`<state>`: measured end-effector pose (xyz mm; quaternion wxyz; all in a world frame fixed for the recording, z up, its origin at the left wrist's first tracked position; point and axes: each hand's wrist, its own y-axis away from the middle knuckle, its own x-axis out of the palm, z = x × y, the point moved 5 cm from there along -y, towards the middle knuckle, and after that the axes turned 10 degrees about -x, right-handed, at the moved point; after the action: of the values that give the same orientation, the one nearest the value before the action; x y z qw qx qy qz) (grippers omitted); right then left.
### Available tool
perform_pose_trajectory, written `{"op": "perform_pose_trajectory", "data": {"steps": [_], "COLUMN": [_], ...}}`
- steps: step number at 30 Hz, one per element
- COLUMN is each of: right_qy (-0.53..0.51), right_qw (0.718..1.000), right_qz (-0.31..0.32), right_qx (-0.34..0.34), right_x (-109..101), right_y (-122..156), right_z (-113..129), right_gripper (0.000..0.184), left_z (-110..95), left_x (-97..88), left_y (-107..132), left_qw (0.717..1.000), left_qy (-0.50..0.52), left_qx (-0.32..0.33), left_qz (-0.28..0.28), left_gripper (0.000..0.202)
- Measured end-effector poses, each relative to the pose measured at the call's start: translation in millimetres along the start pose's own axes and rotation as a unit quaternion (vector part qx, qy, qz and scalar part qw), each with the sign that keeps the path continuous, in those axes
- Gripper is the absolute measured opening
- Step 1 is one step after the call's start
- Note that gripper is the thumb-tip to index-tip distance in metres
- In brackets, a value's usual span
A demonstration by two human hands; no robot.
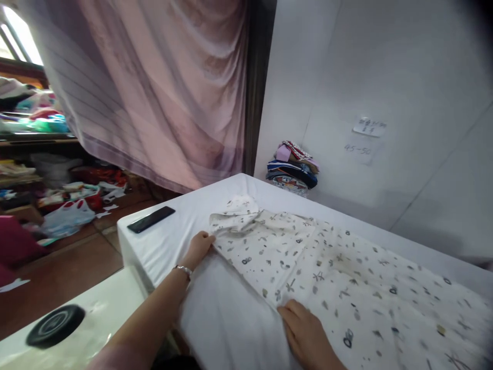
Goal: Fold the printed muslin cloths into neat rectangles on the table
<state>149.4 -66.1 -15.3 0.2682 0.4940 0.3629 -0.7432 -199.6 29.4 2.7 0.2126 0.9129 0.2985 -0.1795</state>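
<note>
A white printed cloth with small dark and olive motifs lies spread over a white-covered table. At its near left corner, my left hand pinches the edge, and a bracelet circles that wrist. Farther right along the same edge, my right hand grips the cloth between thumb and fingers. Between my hands the edge runs fairly straight. Beyond my left hand the cloth's far left end is folded over and rumpled. Its right end runs out of view.
A black phone lies on the table's left corner. A stack of folded fabrics stands behind the table by the white wall. A pink curtain hangs at the back. Lower left, a black round object sits on a pale surface.
</note>
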Motion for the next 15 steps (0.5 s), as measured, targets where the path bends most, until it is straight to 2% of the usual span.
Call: {"op": "perform_pose_trajectory", "data": {"steps": [2, 4, 6, 8, 11, 15], "right_qy": [-0.004, -0.006, -0.005, -0.004, -0.007, 0.009], "right_qw": [1.0, 1.0, 0.999, 0.999, 1.0, 0.999], "right_qz": [0.009, 0.017, 0.023, 0.022, 0.011, 0.006], "right_qx": [0.017, 0.025, 0.025, 0.024, 0.028, 0.037], "right_x": [-1.2, -2.6, -2.7, -1.0, 5.8, 16.5], "right_y": [-1.9, -3.9, -5.4, -5.6, -2.6, 2.2], "right_z": [1.5, 3.3, 4.5, 4.2, 0.5, -6.2], "right_gripper": [0.03, 0.029, 0.029, 0.03, 0.03, 0.034], "left_z": [-3.4, -10.9, -18.3, -25.4, -33.9, -30.1], "left_x": [-2.8, -1.9, 1.3, 3.9, 5.9, 8.1], "left_y": [-0.4, -1.7, -5.4, -11.1, -22.2, -36.8], "left_qw": [0.995, 0.979, 0.962, 0.952, 0.961, 0.994], "left_qy": [-0.084, -0.186, -0.261, -0.295, -0.257, -0.049], "left_qx": [0.023, 0.042, 0.049, 0.059, 0.082, 0.072], "left_qz": [-0.043, -0.065, -0.059, -0.054, -0.067, -0.072], "left_gripper": [0.011, 0.028, 0.041, 0.045, 0.043, 0.021]}}
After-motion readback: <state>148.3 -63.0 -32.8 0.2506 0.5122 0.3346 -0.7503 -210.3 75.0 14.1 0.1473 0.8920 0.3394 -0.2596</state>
